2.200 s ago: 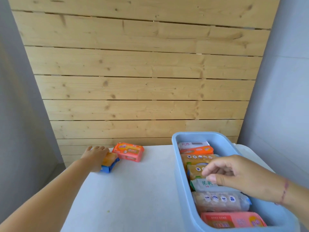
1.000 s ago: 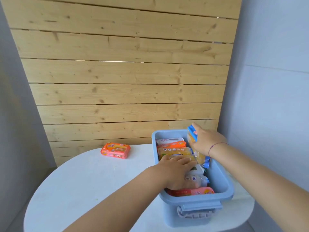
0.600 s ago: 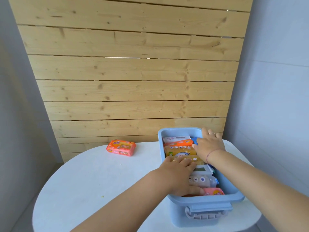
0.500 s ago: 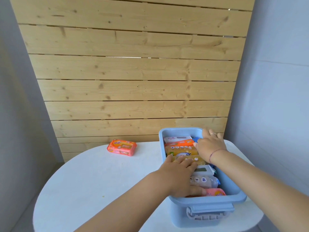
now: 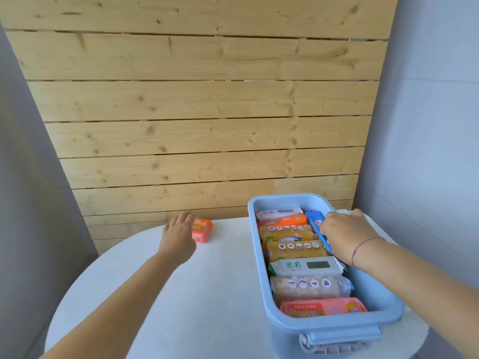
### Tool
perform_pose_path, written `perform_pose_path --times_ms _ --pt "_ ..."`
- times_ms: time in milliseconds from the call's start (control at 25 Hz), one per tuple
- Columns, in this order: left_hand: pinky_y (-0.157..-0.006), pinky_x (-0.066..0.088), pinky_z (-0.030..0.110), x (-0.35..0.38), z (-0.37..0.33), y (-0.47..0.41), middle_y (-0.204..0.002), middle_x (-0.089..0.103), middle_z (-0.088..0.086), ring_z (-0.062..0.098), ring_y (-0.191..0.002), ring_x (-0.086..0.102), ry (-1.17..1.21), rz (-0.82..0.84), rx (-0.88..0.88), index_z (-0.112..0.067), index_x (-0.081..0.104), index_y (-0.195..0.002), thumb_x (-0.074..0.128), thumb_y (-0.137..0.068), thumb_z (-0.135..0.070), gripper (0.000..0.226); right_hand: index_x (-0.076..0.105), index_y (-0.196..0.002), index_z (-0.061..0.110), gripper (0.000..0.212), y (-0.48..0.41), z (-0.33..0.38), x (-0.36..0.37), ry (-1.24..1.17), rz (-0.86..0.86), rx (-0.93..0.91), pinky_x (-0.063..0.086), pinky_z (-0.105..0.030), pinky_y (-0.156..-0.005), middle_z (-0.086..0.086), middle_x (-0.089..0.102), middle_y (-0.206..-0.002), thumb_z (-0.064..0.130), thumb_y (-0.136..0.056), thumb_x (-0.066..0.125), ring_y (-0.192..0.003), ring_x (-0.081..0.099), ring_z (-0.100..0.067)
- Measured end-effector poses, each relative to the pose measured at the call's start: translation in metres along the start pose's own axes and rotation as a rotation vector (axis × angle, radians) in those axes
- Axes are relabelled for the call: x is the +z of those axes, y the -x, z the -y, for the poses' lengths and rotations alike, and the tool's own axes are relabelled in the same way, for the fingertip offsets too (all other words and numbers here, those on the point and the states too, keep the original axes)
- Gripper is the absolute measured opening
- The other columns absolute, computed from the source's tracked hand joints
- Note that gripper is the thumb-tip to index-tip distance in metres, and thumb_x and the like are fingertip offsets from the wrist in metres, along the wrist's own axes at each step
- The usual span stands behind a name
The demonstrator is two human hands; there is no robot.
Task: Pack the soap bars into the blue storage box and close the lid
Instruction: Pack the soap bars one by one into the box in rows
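Note:
The blue storage box [image 5: 261, 268] stands on the right side of the white table, open, with several wrapped soap bars lined up inside. My right hand [image 5: 346, 235] is inside the box along its right wall, fingers closed on a blue-wrapped soap bar [image 5: 316, 224] standing on edge there. An orange-pink soap bar [image 5: 202, 230] lies alone at the far edge of the table. My left hand [image 5: 177, 235] hovers just in front of it with fingers spread, covering its left part. No lid is in view.
The round white table [image 5: 207, 294] fills the lower view. A wooden plank wall [image 5: 197, 125] rises right behind it. Grey walls close in on both sides. A latch handle [image 5: 339, 340] sticks out from the box's near end.
My left hand left the box and reached left across the table to the orange-pink bar. My right hand stayed at the box's right wall on the blue bar.

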State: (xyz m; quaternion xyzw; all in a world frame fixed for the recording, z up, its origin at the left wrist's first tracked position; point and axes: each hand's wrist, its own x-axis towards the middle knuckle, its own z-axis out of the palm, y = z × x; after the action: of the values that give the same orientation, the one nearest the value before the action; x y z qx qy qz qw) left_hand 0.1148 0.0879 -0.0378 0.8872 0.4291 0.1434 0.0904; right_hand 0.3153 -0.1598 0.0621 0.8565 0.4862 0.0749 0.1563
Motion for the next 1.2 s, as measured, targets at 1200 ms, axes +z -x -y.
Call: perform_pose_path --times_ms 1200 --pt "-0.111 0.030 0.036 -0.076 -0.187 0.090 -0.140 0.038 0.004 0.024 -0.126 0.039 0.217 -0.207 0.792 -0.015 0.032 -0.141 0.070 -0.069 -0.050 0.088 0.044 -0.133 0.036 0.055 0.060 -0.026 -0.078 -0.720 -0.049 -0.152 0.048 -0.032 -0.092 0.008 0.061 -0.121 0.032 -0.081 0.061 -0.109 0.059 -0.015"
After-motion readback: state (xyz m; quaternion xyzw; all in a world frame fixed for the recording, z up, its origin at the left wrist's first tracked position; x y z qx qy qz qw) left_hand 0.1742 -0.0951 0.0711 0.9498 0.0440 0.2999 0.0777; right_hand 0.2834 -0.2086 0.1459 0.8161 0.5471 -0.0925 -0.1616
